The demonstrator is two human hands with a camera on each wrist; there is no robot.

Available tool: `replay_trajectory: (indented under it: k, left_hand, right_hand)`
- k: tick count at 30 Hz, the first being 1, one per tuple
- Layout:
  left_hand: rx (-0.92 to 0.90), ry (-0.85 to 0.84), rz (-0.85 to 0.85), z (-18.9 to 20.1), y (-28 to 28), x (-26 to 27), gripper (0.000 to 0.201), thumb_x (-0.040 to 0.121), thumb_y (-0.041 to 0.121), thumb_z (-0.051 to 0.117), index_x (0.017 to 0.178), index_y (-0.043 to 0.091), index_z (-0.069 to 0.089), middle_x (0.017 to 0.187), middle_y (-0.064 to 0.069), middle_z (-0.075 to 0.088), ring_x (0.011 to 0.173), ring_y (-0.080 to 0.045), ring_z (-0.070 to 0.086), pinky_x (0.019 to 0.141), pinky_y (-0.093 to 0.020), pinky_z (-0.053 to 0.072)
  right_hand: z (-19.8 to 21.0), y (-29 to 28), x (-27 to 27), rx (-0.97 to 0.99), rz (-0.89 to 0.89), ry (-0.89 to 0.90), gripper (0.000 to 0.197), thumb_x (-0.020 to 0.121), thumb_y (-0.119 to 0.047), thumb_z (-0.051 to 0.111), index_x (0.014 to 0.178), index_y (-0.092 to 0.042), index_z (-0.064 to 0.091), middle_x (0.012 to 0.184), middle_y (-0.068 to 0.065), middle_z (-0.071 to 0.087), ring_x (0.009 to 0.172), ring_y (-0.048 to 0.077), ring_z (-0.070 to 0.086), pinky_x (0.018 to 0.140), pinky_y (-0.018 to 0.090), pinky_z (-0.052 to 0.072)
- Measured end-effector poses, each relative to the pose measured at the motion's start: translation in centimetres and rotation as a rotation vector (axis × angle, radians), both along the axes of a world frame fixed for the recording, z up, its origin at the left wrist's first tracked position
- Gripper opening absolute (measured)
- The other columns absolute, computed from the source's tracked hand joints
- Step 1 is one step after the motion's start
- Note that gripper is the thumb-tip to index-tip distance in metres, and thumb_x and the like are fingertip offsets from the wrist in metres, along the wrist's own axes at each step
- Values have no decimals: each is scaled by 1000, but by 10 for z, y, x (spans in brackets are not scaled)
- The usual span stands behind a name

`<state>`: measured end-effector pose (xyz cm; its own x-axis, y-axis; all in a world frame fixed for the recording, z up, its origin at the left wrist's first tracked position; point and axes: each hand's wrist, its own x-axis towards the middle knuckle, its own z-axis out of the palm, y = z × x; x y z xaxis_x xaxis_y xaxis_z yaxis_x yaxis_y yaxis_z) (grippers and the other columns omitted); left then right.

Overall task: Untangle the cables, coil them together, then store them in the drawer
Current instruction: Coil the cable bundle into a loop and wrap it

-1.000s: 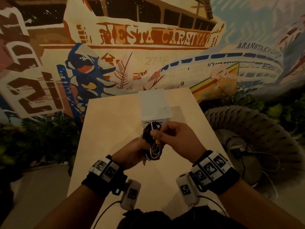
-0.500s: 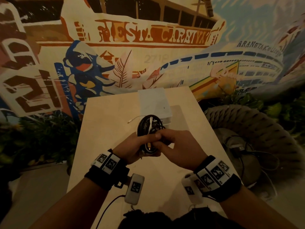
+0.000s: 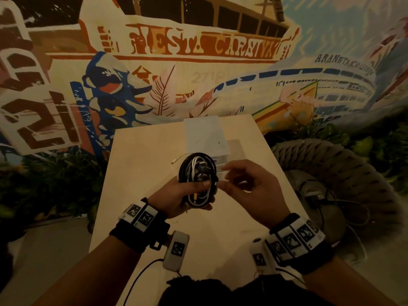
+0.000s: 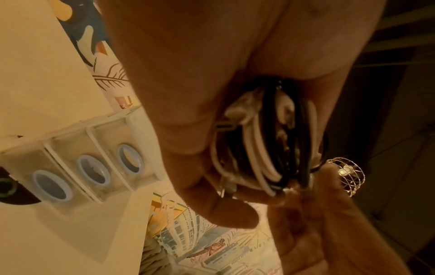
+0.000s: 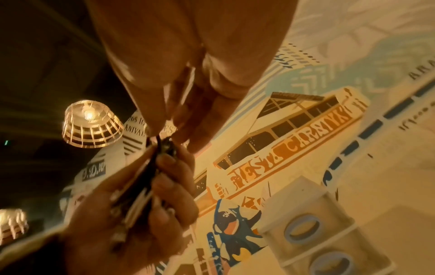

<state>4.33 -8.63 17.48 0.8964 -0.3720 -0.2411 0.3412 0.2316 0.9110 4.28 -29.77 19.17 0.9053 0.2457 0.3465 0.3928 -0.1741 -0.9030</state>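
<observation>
A coil of black and white cables (image 3: 196, 171) stands upright over the table (image 3: 143, 177), gripped round its lower half by my left hand (image 3: 176, 195). One white plug end (image 3: 175, 161) sticks out to the left. My right hand (image 3: 223, 176) is at the coil's right edge, its thumb and fingertips pinching a black strand there. The left wrist view shows the loops (image 4: 263, 148) packed between thumb and fingers. Just behind the coil sits a small white drawer unit (image 3: 206, 133) with blue ring pulls (image 4: 92, 171), its drawers closed.
A painted mural wall rises behind the pale wooden table. A woven grey chair (image 3: 344, 173) with loose cords on its seat stands to the right. Dark plants (image 3: 50, 180) fill the left. A wire-cage lamp (image 5: 92, 124) hangs overhead.
The coil has been lifted and turned to face up. My right hand has slid off the coil's front to its right edge. A white plug end now pokes out left.
</observation>
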Motion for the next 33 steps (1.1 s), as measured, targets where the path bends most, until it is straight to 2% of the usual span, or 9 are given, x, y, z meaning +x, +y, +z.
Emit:
replay_trajectory:
  k: [6, 9, 12, 16, 19, 23, 26, 29, 33]
  left_hand:
    - [47, -92, -128, 7, 2, -3, 35, 89, 12, 68, 124, 8, 64, 106, -20, 70, 94, -37, 68, 73, -42, 58]
    - [84, -133, -159, 8, 0, -4, 42, 92, 11, 67, 133, 9, 59, 114, -22, 70, 100, -41, 68, 76, -42, 58]
    - [290, -197, -93, 10, -5, -5, 38, 86, 19, 76, 120, 4, 67, 99, -15, 73, 90, -31, 71, 74, -37, 57]
    - [645, -338, -157, 10, -4, -4, 3, 90, 17, 76, 91, 19, 74, 79, 6, 74, 76, -12, 72, 69, -21, 53]
    - [820, -391, -220, 7, -8, -5, 31, 92, 18, 73, 78, 41, 57, 61, 28, 62, 58, 6, 59, 59, -10, 42]
    - [942, -412, -224, 5, -17, -4, 38, 93, 20, 70, 73, 45, 50, 56, 32, 57, 52, 9, 53, 52, -10, 35]
    - [962, -390, -156, 0, -16, -3, 37, 93, 21, 70, 75, 45, 47, 58, 18, 54, 51, 3, 52, 55, -14, 36]
    - [923, -354, -125, -7, -13, -2, 30, 92, 18, 68, 82, 42, 53, 67, 17, 56, 57, -3, 50, 62, -26, 42]
    - [965, -361, -119, -11, -14, -4, 18, 93, 18, 66, 94, 34, 59, 70, 20, 54, 60, -3, 49, 60, -25, 40]
  right_hand:
    - [-6, 4, 6, 50, 150, 239, 43, 89, -17, 74, 129, -30, 65, 112, -7, 74, 92, 18, 72, 78, 28, 58]
    - [-3, 4, 6, 76, 167, 240, 37, 91, -11, 70, 123, -30, 67, 106, -5, 76, 90, 16, 73, 79, 25, 58]
    - [-3, -3, 13, -63, 151, 211, 34, 88, -16, 76, 118, -28, 69, 107, -9, 75, 90, 10, 72, 81, 26, 57]
    - [2, -24, 23, -368, 287, 173, 69, 89, -17, 74, 145, -43, 42, 132, -21, 58, 116, 3, 61, 93, 30, 53]
    - [17, -19, 26, -313, 349, 101, 70, 97, -8, 61, 155, -34, 31, 147, -15, 50, 131, 3, 51, 104, 22, 46]
    - [28, 10, 27, -441, 287, 77, 39, 104, -41, 46, 141, -31, 56, 134, -11, 61, 118, -4, 55, 98, 13, 43]
    - [22, 21, 23, -458, 231, 0, 27, 103, -36, 53, 116, -23, 73, 114, -10, 69, 105, -1, 59, 87, 11, 43]
    - [10, 22, 23, -431, 163, -39, 14, 96, -30, 65, 105, -24, 74, 116, -9, 67, 109, 2, 57, 91, 16, 43]
    - [6, 23, 22, -428, 138, 87, 10, 88, -35, 73, 97, -31, 73, 111, -14, 59, 109, 1, 55, 89, 17, 43]
